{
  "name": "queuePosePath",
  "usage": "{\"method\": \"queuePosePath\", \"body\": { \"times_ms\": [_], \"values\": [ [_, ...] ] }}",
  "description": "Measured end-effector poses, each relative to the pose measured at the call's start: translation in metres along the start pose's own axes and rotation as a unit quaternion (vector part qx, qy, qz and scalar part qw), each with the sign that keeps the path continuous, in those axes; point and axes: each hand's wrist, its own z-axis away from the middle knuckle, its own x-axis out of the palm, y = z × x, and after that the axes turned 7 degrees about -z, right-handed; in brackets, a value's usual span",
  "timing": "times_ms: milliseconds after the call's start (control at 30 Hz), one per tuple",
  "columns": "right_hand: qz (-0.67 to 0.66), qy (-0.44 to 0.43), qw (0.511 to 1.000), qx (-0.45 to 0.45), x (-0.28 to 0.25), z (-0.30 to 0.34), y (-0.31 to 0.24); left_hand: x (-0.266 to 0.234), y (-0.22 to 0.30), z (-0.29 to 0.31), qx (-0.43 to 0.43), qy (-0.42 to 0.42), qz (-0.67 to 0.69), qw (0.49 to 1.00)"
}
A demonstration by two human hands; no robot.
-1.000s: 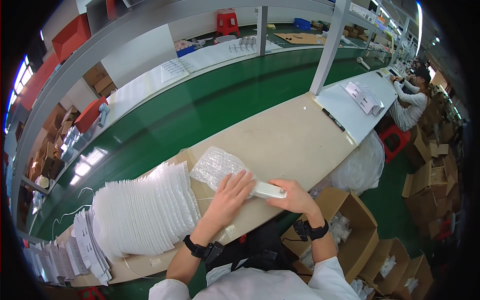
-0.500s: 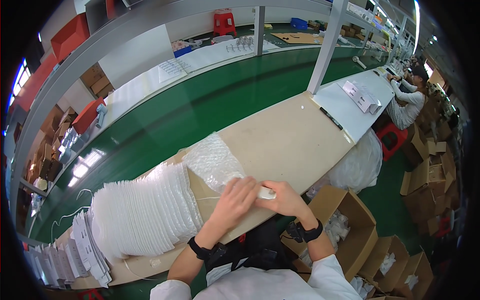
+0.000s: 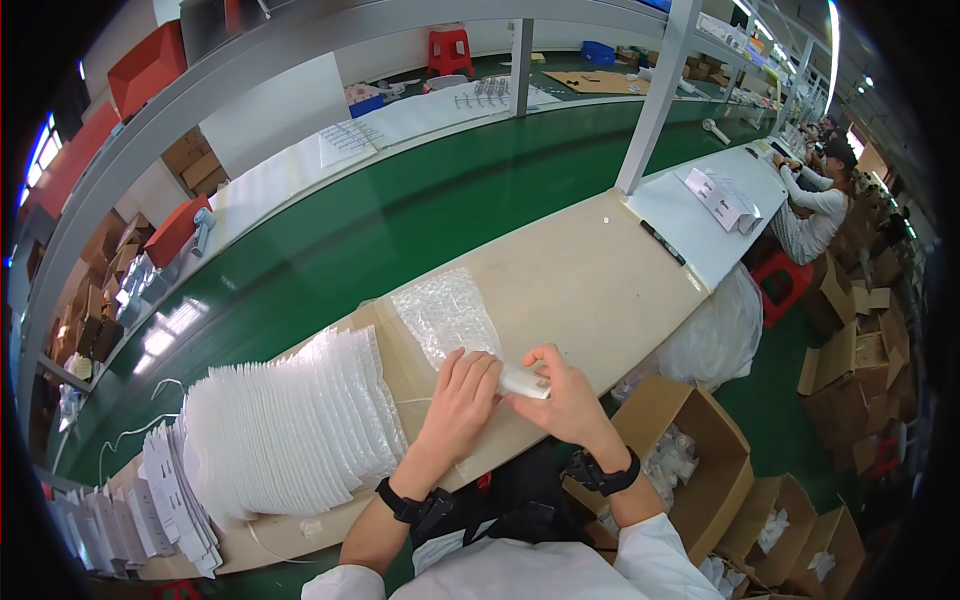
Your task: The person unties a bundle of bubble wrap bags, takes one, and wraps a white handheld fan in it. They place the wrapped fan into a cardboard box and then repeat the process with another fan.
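A translucent bubble wrap sheet or bag [image 3: 445,312] lies flat on the tan worktop [image 3: 560,270] in front of me. My left hand [image 3: 462,398] closes over its near edge, fingers together. Beside it, my right hand [image 3: 565,400] pinches a small white object [image 3: 527,382], partly covered by bubble wrap. Its far end is hidden near my left fingers, so its exact kind cannot be made out. A thin white cord [image 3: 413,401] shows on the worktop left of my left hand.
A long stack of bubble wrap bags [image 3: 290,420] stands to the left, with folded white cartons [image 3: 180,500] beyond. A black marker [image 3: 662,243] lies far right. Open cardboard boxes [image 3: 715,440] sit by my right side. A green conveyor belt [image 3: 400,220] runs behind; another person [image 3: 822,205] sits farther along.
The bubble wrap has shifted slightly right and lies flatter. My right hand has turned, its index finger lifting, and more of the white object shows between the hands.
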Motion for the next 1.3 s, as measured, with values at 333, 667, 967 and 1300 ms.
{"method": "queuePosePath", "body": {
  "times_ms": [333, 667, 967, 1300],
  "values": [
    [-0.029, 0.067, 0.997, 0.009, -0.005, -0.005, -0.003, -0.013, -0.003, 0.003, -0.093, 0.099, -0.008, 0.991],
    [-0.095, -0.017, 0.995, 0.010, 0.003, -0.012, 0.011, -0.003, 0.006, 0.002, -0.062, 0.179, 0.223, 0.956],
    [-0.228, -0.080, 0.967, -0.083, -0.016, -0.017, 0.025, 0.001, 0.009, 0.001, -0.205, 0.191, 0.497, 0.821],
    [-0.187, 0.012, 0.976, -0.116, -0.014, -0.023, -0.010, -0.028, -0.007, -0.008, -0.224, 0.143, 0.408, 0.874]
  ]
}}
